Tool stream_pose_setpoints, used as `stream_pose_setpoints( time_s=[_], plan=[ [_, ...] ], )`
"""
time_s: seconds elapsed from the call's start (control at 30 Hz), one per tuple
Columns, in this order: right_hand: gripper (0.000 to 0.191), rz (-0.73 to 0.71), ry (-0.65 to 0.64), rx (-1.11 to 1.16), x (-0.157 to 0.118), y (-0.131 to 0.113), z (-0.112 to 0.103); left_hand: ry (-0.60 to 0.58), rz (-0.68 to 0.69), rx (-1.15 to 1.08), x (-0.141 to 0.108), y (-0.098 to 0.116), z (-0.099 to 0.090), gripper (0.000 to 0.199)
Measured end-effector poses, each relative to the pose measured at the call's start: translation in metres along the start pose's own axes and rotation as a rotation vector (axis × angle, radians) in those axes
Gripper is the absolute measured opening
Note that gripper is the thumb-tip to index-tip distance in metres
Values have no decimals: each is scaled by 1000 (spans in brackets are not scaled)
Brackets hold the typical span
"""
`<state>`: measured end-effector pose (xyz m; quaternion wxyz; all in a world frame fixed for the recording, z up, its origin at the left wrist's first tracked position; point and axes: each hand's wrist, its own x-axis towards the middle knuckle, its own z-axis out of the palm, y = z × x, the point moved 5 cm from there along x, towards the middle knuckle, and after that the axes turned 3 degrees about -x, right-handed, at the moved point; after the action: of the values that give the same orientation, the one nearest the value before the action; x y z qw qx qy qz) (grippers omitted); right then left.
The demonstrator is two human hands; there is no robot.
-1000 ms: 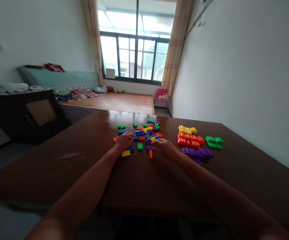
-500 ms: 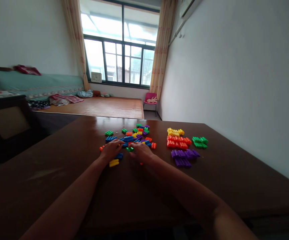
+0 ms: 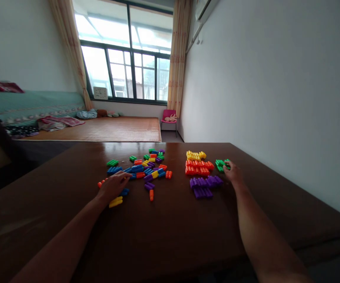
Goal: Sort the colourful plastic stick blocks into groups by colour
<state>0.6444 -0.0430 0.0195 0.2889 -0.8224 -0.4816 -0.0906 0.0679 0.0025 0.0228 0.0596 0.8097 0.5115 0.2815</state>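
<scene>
My left hand (image 3: 113, 185) lies low over the left of a mixed pile, fingers stretched toward a blue plastic piece (image 3: 133, 169). Whether its fingertips touch the pieces cannot be told. At the right, my right hand (image 3: 233, 173) pinches a green plastic piece (image 3: 225, 168) at the small green group (image 3: 218, 162). The pieces look like short paired tubes. Around my left hand are a yellow piece (image 3: 116, 202), a blue piece (image 3: 125, 192) and a partly covered orange piece (image 3: 100, 184). A purple piece (image 3: 149, 186) and an orange piece (image 3: 151, 195) lie nearer me.
Sorted rows of yellow pieces (image 3: 196, 155), orange pieces (image 3: 199, 168) and purple pieces (image 3: 204, 185) lie left of my right hand. The brown table (image 3: 164, 236) reaches toward a bed (image 3: 128, 127) and a pink chair (image 3: 169, 115). A white wall (image 3: 270, 98) rises on the right.
My right hand has moved from the mixed pile across to the green group, and the green piece beside it there is gone from the pile. My left hand stays by the pile. The view has turned right.
</scene>
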Motion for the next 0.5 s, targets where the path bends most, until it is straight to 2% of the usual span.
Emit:
stream_pose_setpoints(
  time_s=[0.1, 0.23, 0.4, 0.5],
  plan=[
    [42, 79, -72, -118, -6, 11, 11, 6, -11, 5, -1, -1, -1, 38],
    [46, 100, -116, -222, -11, 1, 11, 1, -6, 7, -3, 3, -1, 37],
    [52, 72, -105, -221, -14, -3, 6, -20, 29, 13, -3, 9, 3, 36],
    [47, -7, -25, -180, -13, -1, 7, -17, 17, 23, -4, 12, 2, 34]
  ],
)
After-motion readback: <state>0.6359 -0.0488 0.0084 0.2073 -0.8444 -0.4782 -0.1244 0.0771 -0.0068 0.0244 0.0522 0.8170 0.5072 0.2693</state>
